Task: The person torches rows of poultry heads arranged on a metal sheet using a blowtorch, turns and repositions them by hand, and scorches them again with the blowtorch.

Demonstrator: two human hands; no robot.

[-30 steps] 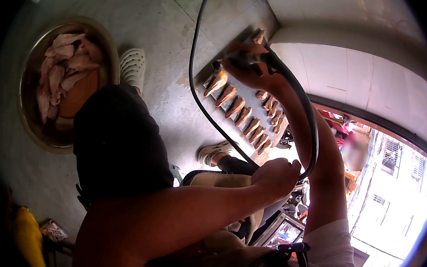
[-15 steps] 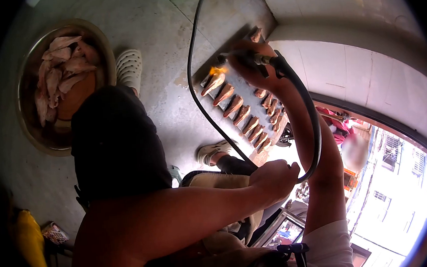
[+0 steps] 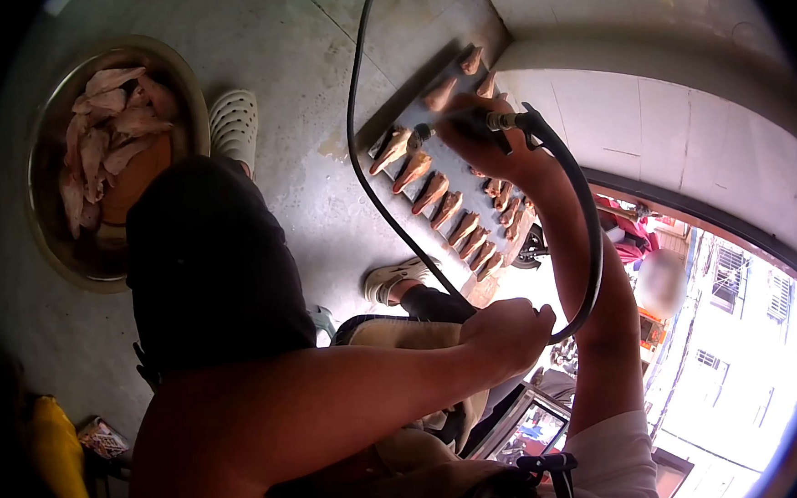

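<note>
From the left, I see a wide round metal basin (image 3: 199, 124) with pale raw meat pieces (image 3: 126, 124) inside, then the thin black hose (image 3: 352, 133) looping past a flat grey tray (image 3: 455, 161). The tawny, drumstick-shaped meat pieces (image 3: 412, 171) I'm working on lie in rows on that tray. I judge the step in hand to be passing heat over their surfaces, with the dark-tipped torch (image 3: 421, 135) pointed near the end piece of the nearer row. My right hand (image 3: 483, 134) has its fingers curled around the torch body, though its own back hides how tightly. Farther right, my left hand (image 3: 510, 331) is closed in a fist around the hose. Any next move calls for hose slack and a nozzle kept off the meat. Half a second ago an orange flame stood over that end piece; now I can make out none, and another piece beyond my right hand has come into view.
</note>
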